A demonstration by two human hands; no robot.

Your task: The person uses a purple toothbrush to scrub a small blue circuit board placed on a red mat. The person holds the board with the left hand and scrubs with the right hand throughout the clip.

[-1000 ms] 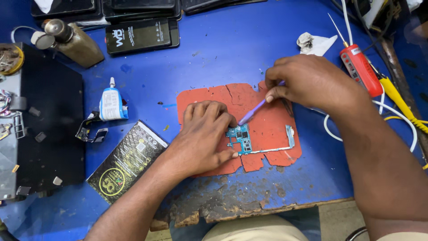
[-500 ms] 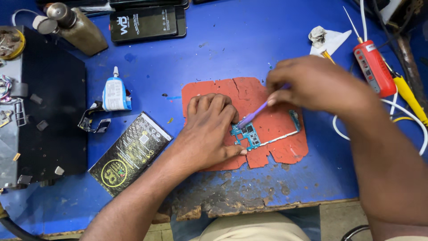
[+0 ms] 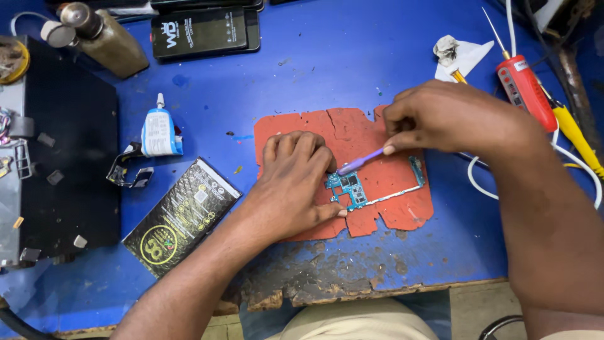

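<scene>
A small blue-green circuit board (image 3: pixel 352 189) with a thin metal frame lies on a cracked red mat (image 3: pixel 402 208) on the blue table. My left hand (image 3: pixel 292 182) rests flat on the mat, its fingers and thumb pinning the board's left end. My right hand (image 3: pixel 440 116) grips a thin purple tool (image 3: pixel 360 162), whose tip touches the board beside my left fingertips.
A black battery (image 3: pixel 179 215), a small glue bottle (image 3: pixel 160 131) and a metal bracket (image 3: pixel 129 171) lie left of the mat. A black box (image 3: pixel 63 157), a brown bottle (image 3: pixel 104 38), a phone (image 3: pixel 201 30), a red tool (image 3: pixel 525 88) and white cable (image 3: pixel 478 182) ring the area. The table's front edge is chipped.
The view has shifted slightly. My right hand has drawn the purple tool a little across the board; my left hand keeps pressing the board down.
</scene>
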